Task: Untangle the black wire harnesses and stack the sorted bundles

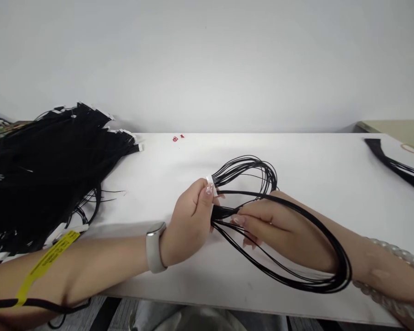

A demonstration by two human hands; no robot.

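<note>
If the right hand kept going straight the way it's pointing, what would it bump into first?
The right hand would probably meet the black wires it is already pinching, then the left hand just beyond them.

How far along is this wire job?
Seemingly done: the big heap of black wires with white ends on the table looks finished, though I can't be sure. In hand: the left hand grips a white connector, and the right hand pinches its black wires. Perhaps left: the separate black bundle at the far right.
</note>
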